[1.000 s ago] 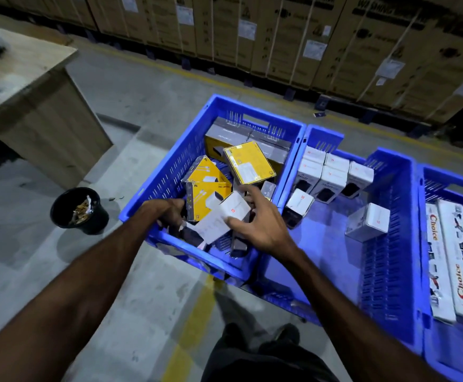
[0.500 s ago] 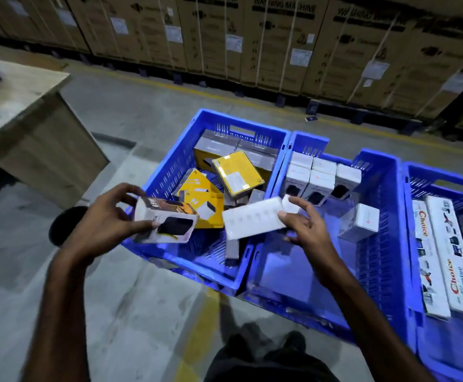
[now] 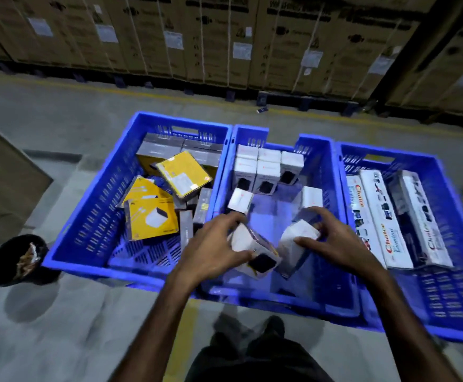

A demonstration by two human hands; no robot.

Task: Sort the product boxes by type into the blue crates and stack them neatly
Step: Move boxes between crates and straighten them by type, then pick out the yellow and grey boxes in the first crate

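So my left hand is clamped around a white box with a dark print and my right hand pinches a plain white box, and both have swung over from the left crate of yellow boxes to hang low inside the middle crate, where half a second ago they were still held up above the crate edges. Just beyond my fingers sits the row of white boxes, with the long boxes off to my right in the right crate. I reckon that means both are about to get set down with their own kind, though motion blur hides exactly where.
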